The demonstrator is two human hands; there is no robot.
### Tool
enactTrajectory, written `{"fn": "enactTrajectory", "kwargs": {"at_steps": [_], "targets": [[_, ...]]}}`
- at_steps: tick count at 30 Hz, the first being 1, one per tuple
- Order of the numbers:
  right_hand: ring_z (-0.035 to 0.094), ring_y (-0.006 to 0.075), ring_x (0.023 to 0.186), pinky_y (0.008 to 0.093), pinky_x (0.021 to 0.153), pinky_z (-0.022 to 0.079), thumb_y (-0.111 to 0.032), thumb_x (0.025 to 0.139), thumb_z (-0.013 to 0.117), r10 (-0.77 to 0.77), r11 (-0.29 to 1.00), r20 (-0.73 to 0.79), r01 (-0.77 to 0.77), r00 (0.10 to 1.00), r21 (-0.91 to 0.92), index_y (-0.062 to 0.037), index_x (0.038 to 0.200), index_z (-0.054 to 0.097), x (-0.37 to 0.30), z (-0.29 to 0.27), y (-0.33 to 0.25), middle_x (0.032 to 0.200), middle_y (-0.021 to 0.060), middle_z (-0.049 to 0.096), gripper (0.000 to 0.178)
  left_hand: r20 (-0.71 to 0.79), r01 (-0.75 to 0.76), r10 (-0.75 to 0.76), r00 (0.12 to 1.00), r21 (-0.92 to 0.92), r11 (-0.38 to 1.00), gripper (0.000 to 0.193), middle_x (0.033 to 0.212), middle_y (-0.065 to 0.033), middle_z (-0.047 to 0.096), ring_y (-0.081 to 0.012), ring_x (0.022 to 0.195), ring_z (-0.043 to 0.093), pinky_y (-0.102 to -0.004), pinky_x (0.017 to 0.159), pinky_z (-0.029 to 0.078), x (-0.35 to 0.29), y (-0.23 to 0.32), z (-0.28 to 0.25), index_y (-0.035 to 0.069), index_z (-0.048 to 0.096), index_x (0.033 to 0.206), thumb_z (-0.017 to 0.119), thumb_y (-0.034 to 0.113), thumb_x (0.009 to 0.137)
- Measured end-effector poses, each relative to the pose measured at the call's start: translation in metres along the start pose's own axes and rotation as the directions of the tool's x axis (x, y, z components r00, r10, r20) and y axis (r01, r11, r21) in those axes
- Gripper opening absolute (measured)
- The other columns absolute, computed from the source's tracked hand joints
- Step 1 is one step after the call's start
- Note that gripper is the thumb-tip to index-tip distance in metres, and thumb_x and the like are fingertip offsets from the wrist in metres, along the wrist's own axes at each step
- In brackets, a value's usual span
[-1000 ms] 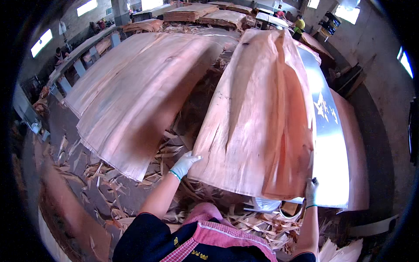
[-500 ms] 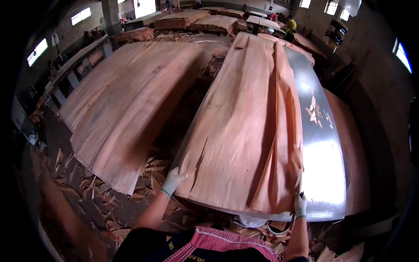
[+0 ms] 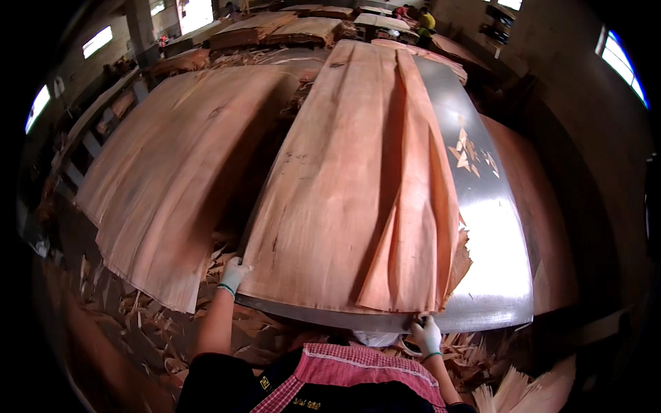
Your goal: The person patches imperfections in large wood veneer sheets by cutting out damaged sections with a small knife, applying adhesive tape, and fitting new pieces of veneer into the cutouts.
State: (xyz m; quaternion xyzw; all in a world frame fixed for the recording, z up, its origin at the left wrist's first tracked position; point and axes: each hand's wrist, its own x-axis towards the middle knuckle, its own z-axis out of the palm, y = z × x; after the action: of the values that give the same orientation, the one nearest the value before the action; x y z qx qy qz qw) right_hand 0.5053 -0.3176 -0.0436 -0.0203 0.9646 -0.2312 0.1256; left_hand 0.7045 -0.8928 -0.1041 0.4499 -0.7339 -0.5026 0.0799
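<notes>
A large reddish wood veneer sheet (image 3: 330,186) lies over a shiny metal-topped table (image 3: 492,275), with a raised fold running lengthwise along its right part. My left hand (image 3: 234,273), in a white glove, is closed on the sheet's left edge by the near corner. At the near edge, my gloved right hand (image 3: 427,336) is closed around something small and dark, too small to name. It is just below the sheet's near right corner, where the sheet's edge is ragged.
A wide stack of veneer sheets (image 3: 179,165) stands to the left. Veneer scraps (image 3: 138,323) litter the floor, and small chips (image 3: 465,151) lie on the metal. More veneer stacks (image 3: 303,31) and a person in yellow (image 3: 426,22) are at the back.
My right hand has moved left along the near edge, from beside the sheet's right corner to below it. The sheet's near edge shifted back, showing more metal. The view has turned slightly right.
</notes>
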Motion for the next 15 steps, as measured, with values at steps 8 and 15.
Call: {"fn": "enactTrajectory", "kwargs": {"at_steps": [8,15], "targets": [[0.06,0.0427,0.068,0.0494,0.06,0.045,-0.032,0.087,0.064,-0.095,0.988,-0.135,0.11,0.986,0.111,-0.0048,0.086,0.054,-0.039,0.01,0.019,0.07,0.0211,0.06,0.029,-0.303,0.087,0.053,0.951,0.43,0.899,0.032,0.104,-0.0176,0.067,-0.0355,0.094,0.063,-0.0447,0.081,0.049,0.001,0.0,-0.018,0.001,0.061,0.101,0.072,0.015,0.074],[0.056,0.0349,0.06,0.0399,0.056,0.043,-0.025,0.082,0.069,0.152,0.974,-0.094,-0.133,0.984,0.184,-0.0049,0.086,0.059,-0.157,-0.03,0.13,0.064,0.0143,0.056,0.023,-0.12,-0.111,0.431,0.894,0.874,0.473,0.066,0.151,-0.0177,0.033,-0.0332,0.142,0.025,-0.0529,0.116,0.013,-0.071,0.081,0.112,0.011,0.038,0.143,0.049,0.05,0.091]]}}
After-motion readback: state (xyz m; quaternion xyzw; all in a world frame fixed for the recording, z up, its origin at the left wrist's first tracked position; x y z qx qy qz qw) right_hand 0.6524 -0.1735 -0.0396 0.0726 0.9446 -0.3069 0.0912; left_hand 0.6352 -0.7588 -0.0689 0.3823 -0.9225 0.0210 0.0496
